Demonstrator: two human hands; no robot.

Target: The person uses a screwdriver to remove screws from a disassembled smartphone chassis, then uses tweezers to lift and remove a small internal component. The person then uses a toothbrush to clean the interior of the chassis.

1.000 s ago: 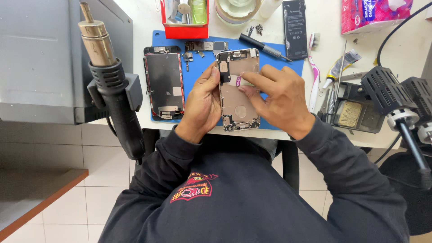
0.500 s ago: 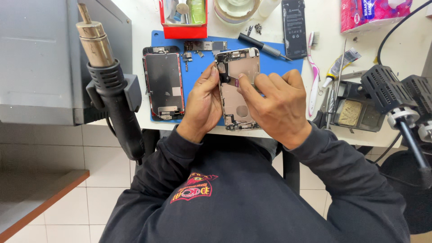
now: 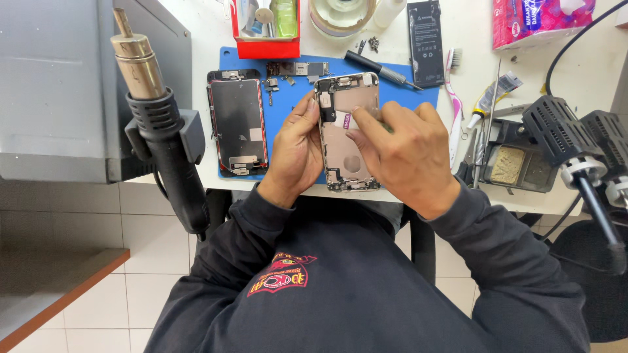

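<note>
An opened phone housing (image 3: 350,157), rose-coloured inside, lies upright on a blue work mat (image 3: 288,98). My left hand (image 3: 297,153) grips its left edge, thumb on the frame. My right hand (image 3: 402,153) hovers over its middle with fingertips pinched close to a small pink tab (image 3: 345,121). A thin greyish tool seems to sit between those fingers, though it is mostly hidden. The detached black screen (image 3: 237,124) lies face down to the left of my left hand.
A heat gun (image 3: 160,124) stands in a holder at the table's left edge. Behind the mat are a logic board (image 3: 297,68), screwdriver (image 3: 379,68), black battery (image 3: 425,42), red parts box (image 3: 265,26) and tape roll (image 3: 340,16). A soldering stand (image 3: 517,163) and brush (image 3: 454,98) sit right.
My right hand's fingertips have slid slightly lower over the housing. My left hand has kept its hold on the left edge. The housing has not moved.
</note>
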